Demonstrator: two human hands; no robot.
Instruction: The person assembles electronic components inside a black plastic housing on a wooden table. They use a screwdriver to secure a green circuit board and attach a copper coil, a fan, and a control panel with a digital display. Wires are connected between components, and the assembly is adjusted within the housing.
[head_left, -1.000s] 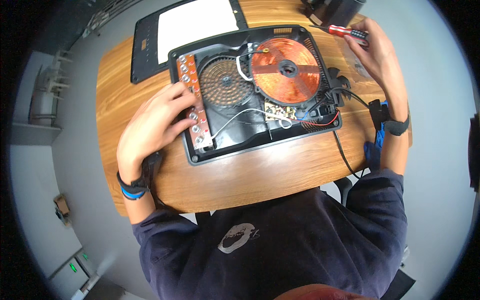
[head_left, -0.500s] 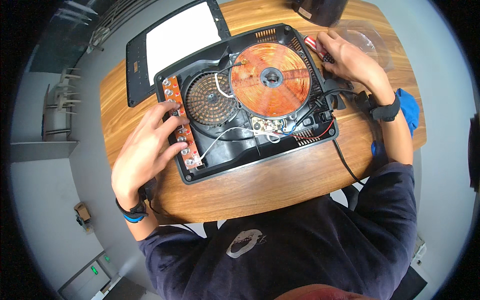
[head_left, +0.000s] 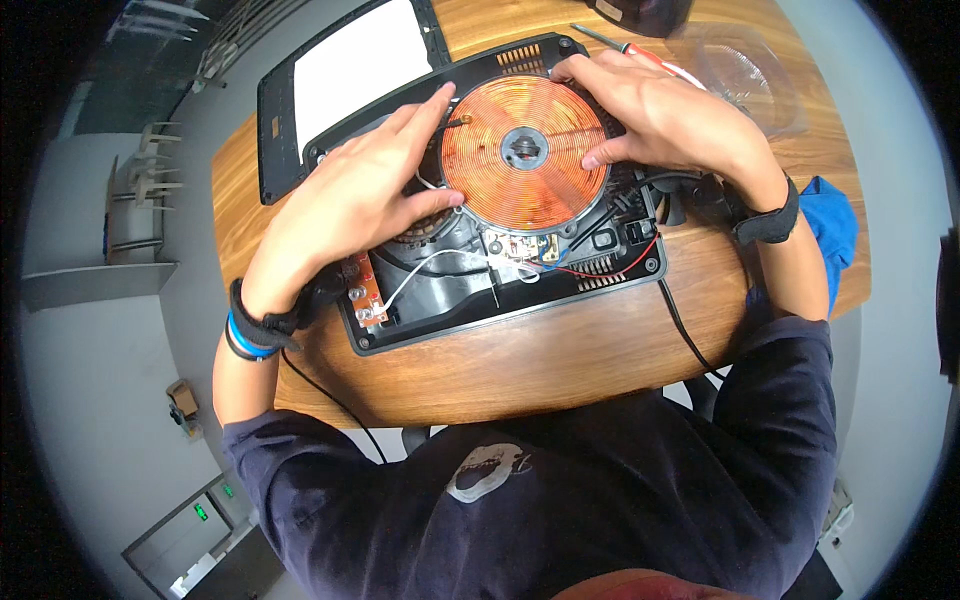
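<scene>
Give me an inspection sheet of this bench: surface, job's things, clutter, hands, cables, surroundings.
Surface: wooden table with rounded corners.
Job's things: opened black cooker base lying flat; copper coil disc in it; orange circuit strip at its left end, partly under the left wrist.
Clutter: black glass top panel with a white middle at the far left; red-handled screwdriver; clear plastic tray; dark object at the far edge, cut off; blue cloth.
Hands: left hand and right hand rest open on opposite sides of the coil disc, fingers spread.
Cables: white and red wires inside the base; black cord runs off the near edge.
Surroundings: grey floor.
</scene>
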